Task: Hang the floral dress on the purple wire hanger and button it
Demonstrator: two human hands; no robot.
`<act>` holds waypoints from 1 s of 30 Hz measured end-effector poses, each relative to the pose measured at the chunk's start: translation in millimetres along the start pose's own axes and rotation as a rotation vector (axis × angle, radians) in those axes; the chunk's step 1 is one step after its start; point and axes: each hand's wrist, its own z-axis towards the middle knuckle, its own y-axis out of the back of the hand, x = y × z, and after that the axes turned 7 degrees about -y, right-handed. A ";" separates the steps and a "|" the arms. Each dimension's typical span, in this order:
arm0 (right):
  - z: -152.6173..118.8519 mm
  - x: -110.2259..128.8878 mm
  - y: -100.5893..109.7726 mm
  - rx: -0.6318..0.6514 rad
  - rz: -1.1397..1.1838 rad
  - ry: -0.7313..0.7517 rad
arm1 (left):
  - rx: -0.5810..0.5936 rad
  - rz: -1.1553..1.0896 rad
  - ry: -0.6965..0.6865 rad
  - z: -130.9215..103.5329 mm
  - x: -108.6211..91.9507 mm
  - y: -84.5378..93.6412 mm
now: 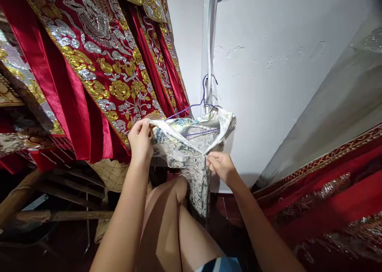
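A pale patterned garment (pixel 182 154) with a white V-shaped neckline hangs in front of me. It is on a purple wire hanger (pixel 203 91), whose hook is up by the wall. My left hand (pixel 140 141) pinches the garment's shoulder at the left end of the white trim. Lower down, at the point of the V, my right hand (pixel 220 165) has its fingers closed on the front edge of the cloth. The fabric spreads between both hands, and its narrow lower part hangs beside my knees.
Red costumes with gold and silver sequins (pixel 119 65) hang at the left. The white wall (pixel 268 85) rises behind the garment, with a strap (pixel 209 37) running down it. A wooden frame (pixel 59 215) stands lower left; more red embroidered cloth (pixel 328 200) is at the right.
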 end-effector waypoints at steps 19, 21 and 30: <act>-73.6 -67.3 -7.9 -0.079 0.302 -0.151 | -0.001 -0.071 0.508 -213.2 63.0 24.0; -75.2 -70.4 -2.7 0.051 0.172 -0.234 | 0.005 -0.180 0.552 -209.0 48.8 28.7; -69.0 -90.5 4.4 0.164 -0.097 -0.282 | 0.338 -0.519 0.534 -208.7 -35.7 4.0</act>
